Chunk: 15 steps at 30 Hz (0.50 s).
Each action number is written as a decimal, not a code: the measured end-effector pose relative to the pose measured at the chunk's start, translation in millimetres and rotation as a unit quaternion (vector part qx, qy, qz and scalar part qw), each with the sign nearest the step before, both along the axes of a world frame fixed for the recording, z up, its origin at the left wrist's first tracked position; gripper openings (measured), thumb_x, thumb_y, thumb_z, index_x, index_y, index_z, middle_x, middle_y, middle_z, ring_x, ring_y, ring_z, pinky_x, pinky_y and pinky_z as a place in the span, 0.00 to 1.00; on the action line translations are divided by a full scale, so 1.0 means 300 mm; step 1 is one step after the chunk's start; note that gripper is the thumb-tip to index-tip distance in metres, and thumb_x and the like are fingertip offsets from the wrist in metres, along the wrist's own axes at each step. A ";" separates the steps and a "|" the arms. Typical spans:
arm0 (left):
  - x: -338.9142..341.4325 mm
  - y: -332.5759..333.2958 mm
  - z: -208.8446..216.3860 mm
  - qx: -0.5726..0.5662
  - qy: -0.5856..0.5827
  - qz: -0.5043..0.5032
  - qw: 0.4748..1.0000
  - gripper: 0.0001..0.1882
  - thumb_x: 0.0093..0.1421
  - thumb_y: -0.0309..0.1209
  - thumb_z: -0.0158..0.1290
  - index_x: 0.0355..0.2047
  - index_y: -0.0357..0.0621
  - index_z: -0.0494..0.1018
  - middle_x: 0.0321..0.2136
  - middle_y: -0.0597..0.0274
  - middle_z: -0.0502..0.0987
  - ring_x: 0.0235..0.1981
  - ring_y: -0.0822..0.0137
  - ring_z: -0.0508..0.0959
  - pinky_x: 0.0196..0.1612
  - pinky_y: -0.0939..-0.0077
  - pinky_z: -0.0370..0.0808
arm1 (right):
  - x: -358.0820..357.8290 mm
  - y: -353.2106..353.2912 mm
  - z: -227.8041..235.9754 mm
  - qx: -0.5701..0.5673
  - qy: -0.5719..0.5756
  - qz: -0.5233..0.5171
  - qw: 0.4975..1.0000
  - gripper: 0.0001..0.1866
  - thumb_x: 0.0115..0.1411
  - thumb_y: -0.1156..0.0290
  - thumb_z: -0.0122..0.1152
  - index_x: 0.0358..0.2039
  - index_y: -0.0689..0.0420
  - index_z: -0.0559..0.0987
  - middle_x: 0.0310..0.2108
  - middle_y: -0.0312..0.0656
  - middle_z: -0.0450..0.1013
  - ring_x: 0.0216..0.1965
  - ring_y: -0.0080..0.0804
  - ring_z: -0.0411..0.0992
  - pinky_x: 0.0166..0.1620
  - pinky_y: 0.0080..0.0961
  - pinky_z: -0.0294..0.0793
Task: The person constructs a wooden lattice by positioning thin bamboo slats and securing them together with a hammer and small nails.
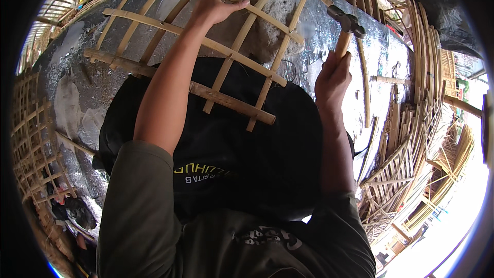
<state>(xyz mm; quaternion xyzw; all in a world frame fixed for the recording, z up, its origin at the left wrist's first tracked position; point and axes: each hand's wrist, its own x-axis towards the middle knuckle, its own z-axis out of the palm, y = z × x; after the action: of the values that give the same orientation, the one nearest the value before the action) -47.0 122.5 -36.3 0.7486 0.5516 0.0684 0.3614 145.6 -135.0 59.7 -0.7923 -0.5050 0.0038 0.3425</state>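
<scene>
A lattice of crossed bamboo slats (231,104) lies in front of me, its near edge reaching over the black cloth (288,139) on my lap. My left hand (213,10) is closed around one of its far slats, with the thumb stretched along the bamboo. In my right hand (334,81) is a hammer (346,22), gripped by its wooden handle. The dark metal head is raised to the right of the lattice, apart from it. Beneath the lattice's far part sits a rough grey stone block (275,20).
A shiny grey sheet covers the ground. On the right lie stacked bamboo strips (393,128) and woven panels (393,167). Another bamboo lattice (38,139) stands at the left. A thin loose strip (364,82) lies beside my right hand. Dark plastic (447,10) hangs at the upper right.
</scene>
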 end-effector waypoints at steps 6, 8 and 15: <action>-0.021 0.000 -0.084 0.103 -0.121 -0.005 0.987 0.47 0.42 0.75 0.60 0.26 0.31 0.80 0.19 0.49 0.79 0.26 0.53 0.83 0.31 0.60 0.80 | 0.014 -0.015 -0.048 -0.119 -0.036 0.052 0.991 0.07 0.69 0.69 0.52 0.36 0.58 0.68 0.20 0.57 0.73 0.23 0.62 0.74 0.21 0.50 0.68; -0.005 -0.005 -0.055 0.089 -0.057 0.013 0.994 0.47 0.42 0.74 0.60 0.28 0.32 0.81 0.20 0.48 0.80 0.27 0.53 0.84 0.32 0.60 0.80 | -0.002 -0.009 0.003 -0.081 -0.023 0.030 0.996 0.07 0.69 0.70 0.52 0.35 0.59 0.67 0.19 0.56 0.73 0.21 0.61 0.74 0.20 0.47 0.67; -0.014 -0.025 -0.077 0.144 -0.139 0.033 0.979 0.44 0.42 0.74 0.61 0.27 0.37 0.82 0.19 0.51 0.80 0.25 0.55 0.83 0.31 0.61 0.80 | 0.009 -0.018 -0.057 -0.134 -0.060 0.078 0.986 0.07 0.70 0.69 0.53 0.36 0.58 0.69 0.19 0.56 0.72 0.22 0.59 0.75 0.22 0.48 0.67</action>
<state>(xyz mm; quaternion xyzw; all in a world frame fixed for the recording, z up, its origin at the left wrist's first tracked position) -51.3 115.1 -59.3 0.7574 0.5044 0.2624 0.3210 148.4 -140.6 42.5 -0.7883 -0.5795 0.0504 0.2007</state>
